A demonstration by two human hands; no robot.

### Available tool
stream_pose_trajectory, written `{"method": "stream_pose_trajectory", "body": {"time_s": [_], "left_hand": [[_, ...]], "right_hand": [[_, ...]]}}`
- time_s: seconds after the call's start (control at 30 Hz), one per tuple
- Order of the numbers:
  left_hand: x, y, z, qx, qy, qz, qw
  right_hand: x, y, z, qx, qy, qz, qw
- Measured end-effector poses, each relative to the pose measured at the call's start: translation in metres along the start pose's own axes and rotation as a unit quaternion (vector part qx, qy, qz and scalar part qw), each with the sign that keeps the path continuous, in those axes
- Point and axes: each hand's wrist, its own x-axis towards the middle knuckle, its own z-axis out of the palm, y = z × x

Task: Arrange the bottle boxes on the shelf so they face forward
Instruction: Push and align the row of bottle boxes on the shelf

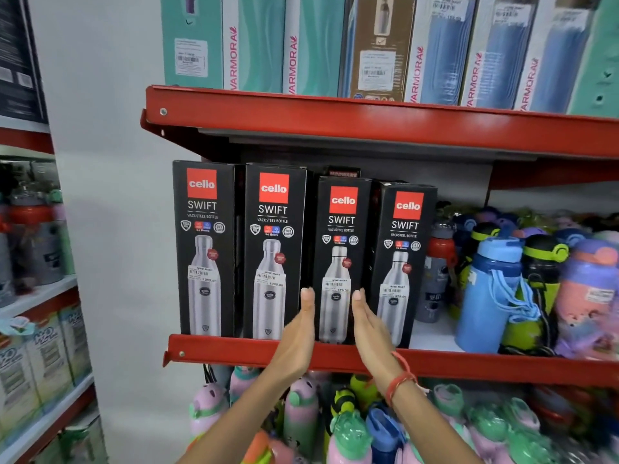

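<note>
Four black bottle boxes stand upright in a row at the middle of the frame on the red shelf (234,349), printed fronts facing out. The third box (340,229) sits between two flat hands: the left hand (296,336) lies along its left edge, the right hand (370,329) along its right edge, fingers straight and together, gripping nothing. Just right of the fourth box (403,262), loose bottles crowd the shelf, a blue bottle (485,296) nearest the front.

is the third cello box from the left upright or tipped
Upright: the third cello box stands on the red shelf lip, front forward, between both hands.
</note>
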Motion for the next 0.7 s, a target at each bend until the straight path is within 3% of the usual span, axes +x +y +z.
{"method": "stream_pose_trajectory", "body": {"time_s": [0.33,0.4,0.5,0.53,0.6,0.7], "left_hand": [[-0.018,-0.001,-0.001,0.021,-0.003,0.022,1.0],[-0.02,0.0,0.005,0.046,0.038,0.056,0.997],[-0.028,0.002,0.02,0.099,0.177,0.156,0.967],[-0.029,0.005,0.026,0.09,0.185,0.182,0.962],[-0.03,0.011,0.042,0.055,0.114,0.199,0.972],[-0.026,0.015,0.07,0.061,-0.028,0.138,0.988]], "right_hand": [[-0.012,0.009,-0.006,0.002,-0.017,-0.01,1.0],[-0.012,0.013,-0.01,0.011,-0.006,-0.014,1.0],[-0.01,0.02,-0.028,0.029,0.135,-0.055,0.989],[-0.008,0.022,-0.036,0.028,0.194,-0.072,0.978],[0.001,0.03,-0.052,0.023,0.252,-0.087,0.964],[0.017,0.042,-0.065,0.028,0.17,-0.051,0.984]]}}
